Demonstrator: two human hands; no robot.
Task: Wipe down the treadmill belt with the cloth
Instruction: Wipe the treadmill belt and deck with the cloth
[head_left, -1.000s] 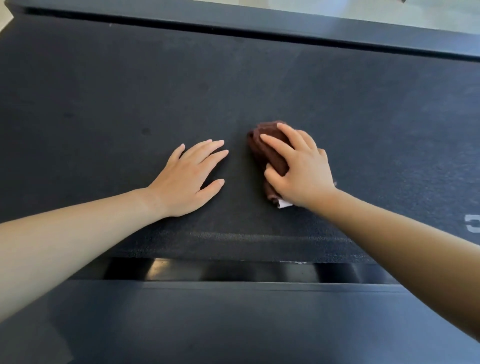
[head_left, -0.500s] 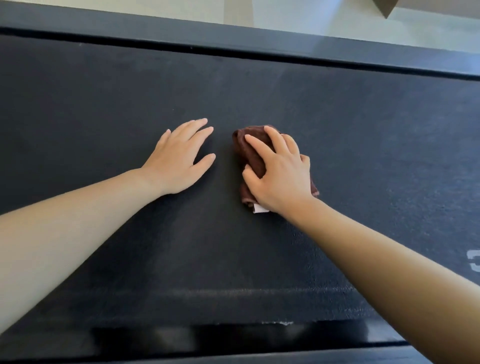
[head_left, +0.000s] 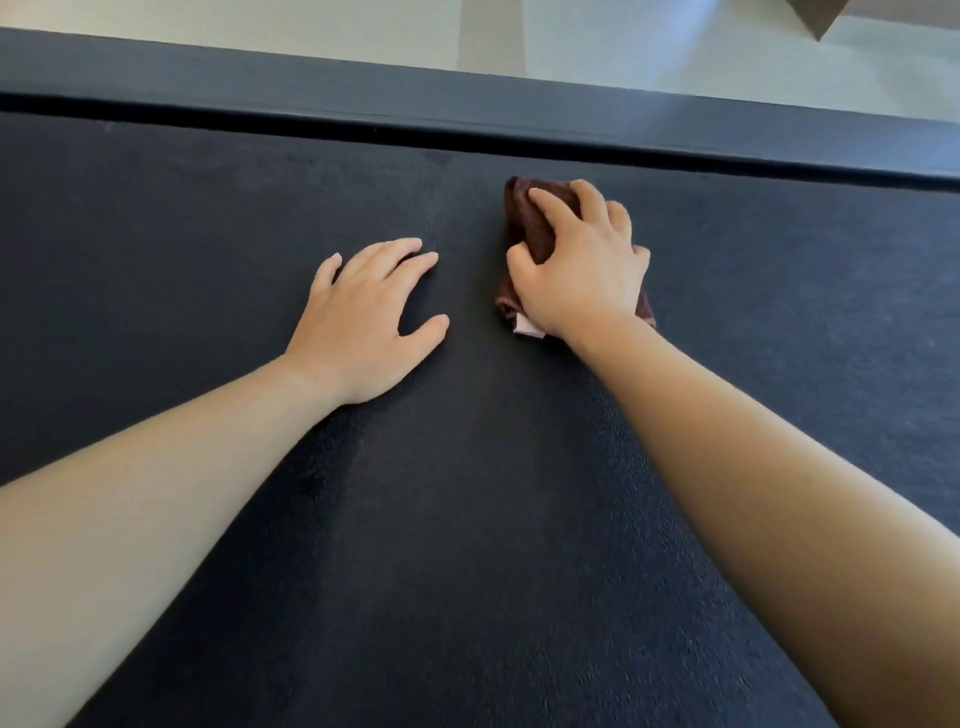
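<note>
The black treadmill belt (head_left: 208, 218) fills most of the view. A bunched dark brown cloth (head_left: 527, 221) with a small white tag lies on it, right of centre and close to the far side rail. My right hand (head_left: 582, 265) lies on top of the cloth with fingers curled over it, gripping and pressing it onto the belt. Most of the cloth is hidden under that hand. My left hand (head_left: 369, 317) rests flat on the belt just left of the cloth, fingers slightly bent, holding nothing.
The dark side rail (head_left: 467, 104) of the treadmill runs along the far edge of the belt. Beyond it lies a pale floor (head_left: 623, 47). A brown corner of some object (head_left: 818, 15) shows at the top right.
My right hand has pushed the cloth farther across the belt toward the far rail. My left hand stays flat on the belt. The near edge of the treadmill has dropped out of view.
</note>
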